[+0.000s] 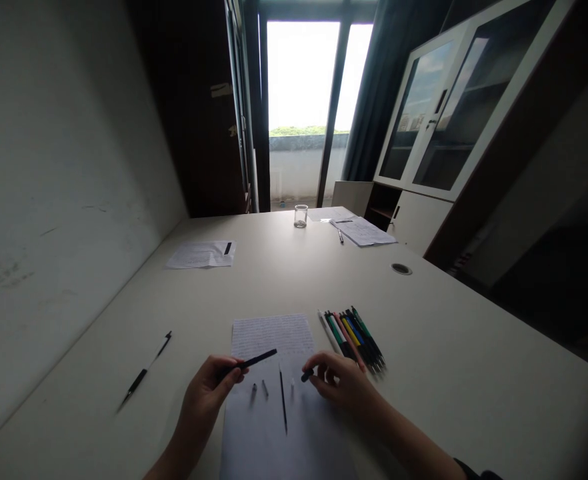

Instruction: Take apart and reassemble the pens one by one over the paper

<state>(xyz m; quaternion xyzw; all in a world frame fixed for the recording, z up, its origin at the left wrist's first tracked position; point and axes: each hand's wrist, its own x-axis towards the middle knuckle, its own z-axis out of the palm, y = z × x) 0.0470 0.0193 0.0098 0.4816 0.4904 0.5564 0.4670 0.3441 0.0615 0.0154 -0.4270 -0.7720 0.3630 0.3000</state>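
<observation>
My left hand [213,381] pinches a slim black pen barrel [260,359], its free end pointing up and right. Between the thumb and fingertips of my right hand [341,381] is a short black pen part [307,375], apart from the barrel. Both hands hover over a sheet of paper [254,440] with handwriting on its far part. On the sheet lies a dark pen refill [283,400], roughly lengthwise. Left of it are two small pen pieces, one dark [254,389] and one thin [265,389]. A small pale piece [293,385] lies to its right.
A row of several coloured pens [351,337] lies beyond my right hand. One black-and-white pen [147,370] is off to the left. Farther back are a glass [301,217], papers [201,255], stacked sheets [367,232] and a round cable hole [401,269]. A wall borders the left edge.
</observation>
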